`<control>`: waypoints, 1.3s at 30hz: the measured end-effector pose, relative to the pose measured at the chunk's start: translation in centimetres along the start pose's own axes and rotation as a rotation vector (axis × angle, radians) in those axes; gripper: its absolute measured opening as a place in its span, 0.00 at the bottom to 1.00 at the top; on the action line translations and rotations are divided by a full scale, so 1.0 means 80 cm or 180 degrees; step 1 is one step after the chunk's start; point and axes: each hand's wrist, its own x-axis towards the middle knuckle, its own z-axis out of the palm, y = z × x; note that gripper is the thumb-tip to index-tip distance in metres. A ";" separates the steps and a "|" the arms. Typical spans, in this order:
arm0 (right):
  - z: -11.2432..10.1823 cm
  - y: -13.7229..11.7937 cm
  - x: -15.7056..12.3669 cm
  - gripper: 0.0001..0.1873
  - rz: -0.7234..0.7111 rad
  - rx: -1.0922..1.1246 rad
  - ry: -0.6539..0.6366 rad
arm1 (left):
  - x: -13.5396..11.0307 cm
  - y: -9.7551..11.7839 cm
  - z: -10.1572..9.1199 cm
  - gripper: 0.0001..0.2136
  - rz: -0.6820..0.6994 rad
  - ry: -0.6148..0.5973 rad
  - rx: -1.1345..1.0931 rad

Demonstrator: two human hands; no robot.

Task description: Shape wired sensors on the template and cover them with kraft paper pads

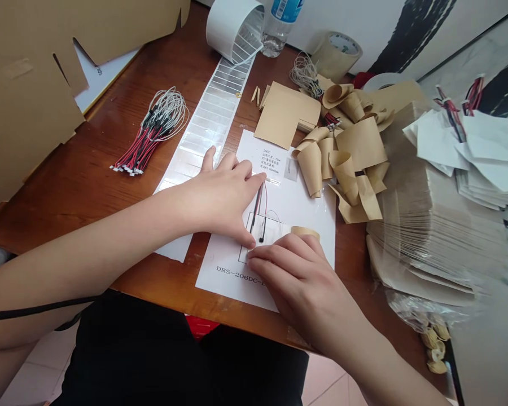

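Film (256,239), thin and clear, under left hand (220,194) and right hand (298,282), both grips flat, open.

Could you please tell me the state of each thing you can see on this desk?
Left hand, open, resting on the printed paper sheet.
Right hand, open, fingers pressing the small clear panel.
Tan tape roll, just beyond the right hand.
Wire bundle, loose, ends fanned.
Film strip, unrolled flat from its white roll.
Water bottle, partly out of view.
Kraft paper scraps, curled, heaped.
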 end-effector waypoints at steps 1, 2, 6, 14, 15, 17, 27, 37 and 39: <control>0.000 0.000 0.000 0.09 -0.0014 0.0020 0.0009 | 0.000 0.000 0.000 0.52 0.0007 0.0008 0.0005; 0.000 0.000 0.000 0.09 -0.0023 0.0035 0.0011 | 0.000 0.000 0.000 0.52 0.0011 0.0009 0.0009; 0.000 -0.001 0.001 0.09 -0.0040 0.0073 0.0044 | -0.001 0.001 -0.002 0.53 -0.0013 -0.0045 0.0002; 0.003 -0.002 0.001 0.09 -0.0030 0.0036 0.0097 | -0.001 0.002 -0.002 0.52 -0.0037 -0.0060 -0.0004; 0.004 -0.002 0.001 0.09 -0.0027 0.0038 0.0102 | -0.001 0.002 -0.002 0.52 -0.0032 -0.0056 -0.0007; 0.004 -0.003 0.001 0.09 -0.0038 0.0045 0.0117 | -0.001 0.002 -0.002 0.52 -0.0032 -0.0058 -0.0011; 0.006 -0.003 0.001 0.10 0.0009 0.0080 0.0076 | -0.001 0.000 -0.004 0.53 0.0022 -0.0161 0.0021; 0.004 -0.002 -0.001 0.10 0.0014 0.0027 0.0053 | 0.002 -0.005 -0.006 0.56 0.0053 -0.0235 0.0012; 0.004 -0.001 0.000 0.10 0.0006 0.0019 0.0037 | 0.003 -0.005 -0.006 0.56 0.0053 -0.0252 0.0025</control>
